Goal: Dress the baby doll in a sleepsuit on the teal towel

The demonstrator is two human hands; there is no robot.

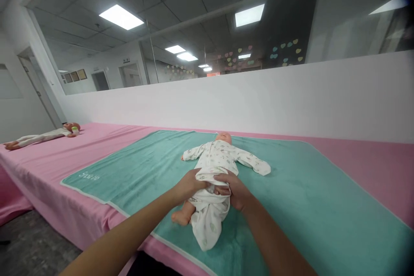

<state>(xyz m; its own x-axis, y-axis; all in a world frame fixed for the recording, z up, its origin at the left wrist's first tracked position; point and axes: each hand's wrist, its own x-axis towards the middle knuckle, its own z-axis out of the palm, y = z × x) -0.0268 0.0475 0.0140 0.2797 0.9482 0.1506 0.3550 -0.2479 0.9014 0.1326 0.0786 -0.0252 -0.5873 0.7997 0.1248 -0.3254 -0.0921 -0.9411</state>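
Observation:
A baby doll [223, 138] lies on its back, head away from me, in a white printed top [220, 153]. Around its hips and legs are bunched white printed baby trousers [210, 224]. One bare foot [183, 215] sticks out on the left; cloth covers the other leg. My left hand [190, 186] is closed on the left side of the trousers' waist. On the opposite side, my right hand [238, 189] grips the same waist, some fingers tucked under the fabric. Part of the fingers is hidden by the cloth.
A teal towel [136, 172] is spread beneath the doll on a pink-covered table [106, 138]. At the far left lies another doll [42, 137] in white clothing, with a small bottle [75, 130] by its head. A white wall [258, 99] with windows borders the table's back.

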